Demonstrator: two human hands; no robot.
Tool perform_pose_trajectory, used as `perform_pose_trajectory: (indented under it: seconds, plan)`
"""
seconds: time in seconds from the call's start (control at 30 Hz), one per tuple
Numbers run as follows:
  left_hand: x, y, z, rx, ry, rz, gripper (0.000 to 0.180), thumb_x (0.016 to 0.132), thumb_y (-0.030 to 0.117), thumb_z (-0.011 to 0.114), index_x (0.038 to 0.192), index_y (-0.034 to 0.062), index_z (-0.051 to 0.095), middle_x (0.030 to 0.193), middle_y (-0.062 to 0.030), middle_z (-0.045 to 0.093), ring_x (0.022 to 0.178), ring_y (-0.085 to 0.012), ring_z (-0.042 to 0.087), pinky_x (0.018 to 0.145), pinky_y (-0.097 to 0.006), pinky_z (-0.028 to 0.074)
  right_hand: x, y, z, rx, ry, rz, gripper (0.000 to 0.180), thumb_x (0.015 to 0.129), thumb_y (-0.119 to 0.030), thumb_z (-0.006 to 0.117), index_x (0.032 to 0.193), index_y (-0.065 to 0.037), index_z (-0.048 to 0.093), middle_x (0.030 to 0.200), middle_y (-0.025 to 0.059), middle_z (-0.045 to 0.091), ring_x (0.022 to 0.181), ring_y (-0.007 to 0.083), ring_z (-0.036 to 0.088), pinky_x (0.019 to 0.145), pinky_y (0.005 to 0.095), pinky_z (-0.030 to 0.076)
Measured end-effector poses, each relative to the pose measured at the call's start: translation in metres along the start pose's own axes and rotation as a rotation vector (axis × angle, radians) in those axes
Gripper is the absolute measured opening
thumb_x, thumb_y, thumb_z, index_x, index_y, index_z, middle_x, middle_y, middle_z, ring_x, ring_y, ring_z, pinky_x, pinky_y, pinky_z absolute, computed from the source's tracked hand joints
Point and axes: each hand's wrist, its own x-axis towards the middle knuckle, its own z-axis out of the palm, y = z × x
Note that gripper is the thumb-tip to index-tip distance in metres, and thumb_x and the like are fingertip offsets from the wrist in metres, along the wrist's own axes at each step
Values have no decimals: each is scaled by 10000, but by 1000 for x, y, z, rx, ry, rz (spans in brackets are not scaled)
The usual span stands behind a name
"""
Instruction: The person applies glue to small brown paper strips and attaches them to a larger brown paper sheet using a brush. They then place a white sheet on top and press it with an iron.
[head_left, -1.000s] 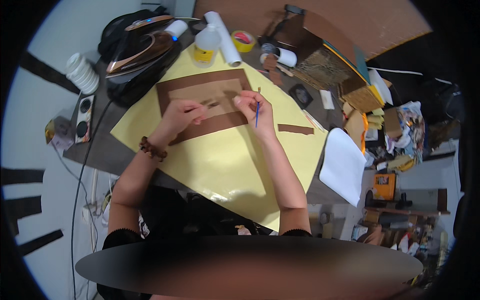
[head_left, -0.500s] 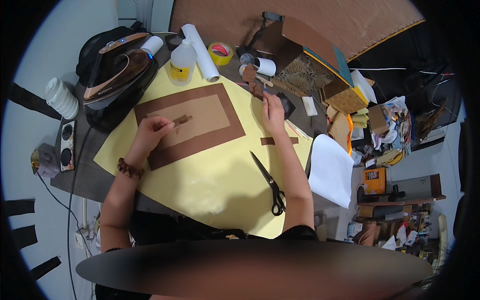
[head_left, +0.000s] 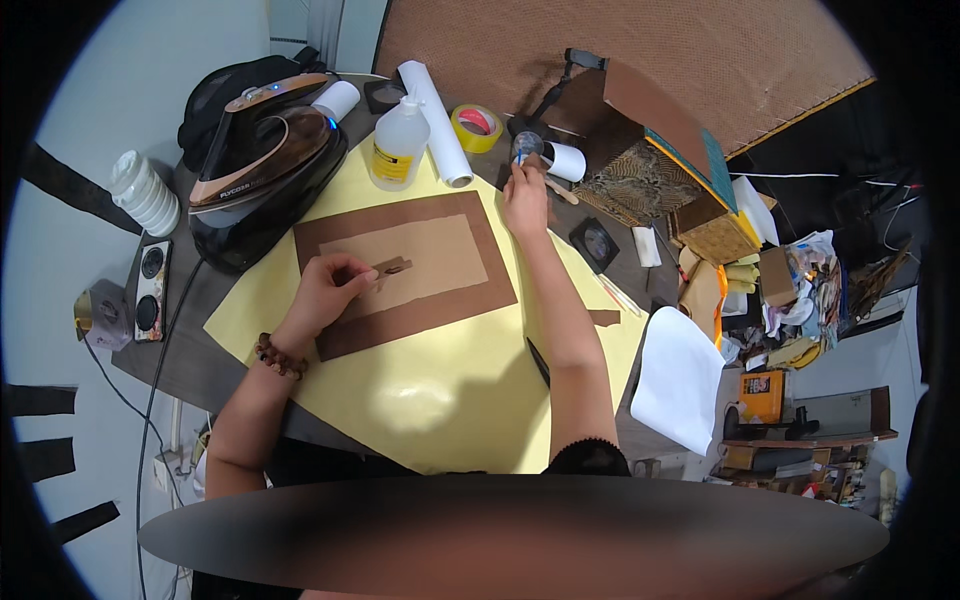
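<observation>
Nearest the person, a big yellow sheet [head_left: 440,400] covers the near part of the table [head_left: 180,345] and hangs over its near edge. Black scissors [head_left: 538,362] lie on it, mostly hidden under the right forearm, and a white sheet of paper [head_left: 678,378] rests at the near right corner of the table.

Farther in, a dark brown rectangle [head_left: 420,300] lies on the yellow sheet with a lighter tan rectangle [head_left: 420,262] laid on top of it. The left hand [head_left: 325,295], with a bead bracelet [head_left: 280,357] on its wrist, rests on the left part of these pieces, its fingers curled and pinching one end of a small brown strip [head_left: 392,269] that lies across the tan rectangle. A short brown strip [head_left: 604,317] lies alone near the right edge of the yellow sheet.

The right hand [head_left: 524,192] reaches past the far edge of the yellow sheet. Its fingers are closed around a thin blue-handled tool [head_left: 521,156] whose tip is at a small round jar [head_left: 529,146].

Along the far edge stand a clear plastic bottle with a yellow label [head_left: 398,142], a white paper roll [head_left: 436,122] and a roll of yellow tape [head_left: 476,127]. A brown and black iron [head_left: 265,150] sits at the far left corner, and an open cardboard box [head_left: 650,150] at the far right.
</observation>
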Motion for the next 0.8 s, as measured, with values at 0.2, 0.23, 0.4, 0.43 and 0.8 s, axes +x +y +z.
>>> perform_pose_trajectory:
  seconds: [0.2,0.23,0.4,0.43,0.8]
  plan:
    - [-1,1,-1,39,-41,-29,114,935,103,713,890,-2,712,748,25,651,679,-45,542,621,-215,436,-13,-4,-8,-42,78,-42,298,885,-163,645,1142,-23,698,1065,162,594,1010,352,577,872,477,469]
    - [-1,1,-1,44,-34,-22,121,929,107,719,884,-5,716,738,22,659,673,-39,541,608,-213,430,-14,-8,-13,-46,65,-18,291,882,-177,654,1126,-28,708,1062,157,592,1007,348,575,869,477,465]
    - [-3,3,4,47,13,105,141,916,119,732,887,-19,731,752,-5,704,695,-38,587,613,-212,457,-6,-46,-43,-21,174,-91,246,871,-213,694,1028,-27,728,1044,140,588,970,330,569,865,462,456]
    - [-4,4,3,32,6,80,143,915,118,733,894,-24,731,763,-11,711,705,-43,598,623,-216,467,-1,-56,-46,42,221,-117,238,869,-213,700,1012,-25,729,1042,138,586,961,326,568,865,456,456]
    - [-1,-8,-4,178,-20,35,125,895,85,738,869,-31,699,698,-7,645,616,-64,557,538,-258,449,37,-165,23,796,-203,199,814,686,-183,926,1296,-14,414,1265,154,587,1173,228,589,1002,370,473]
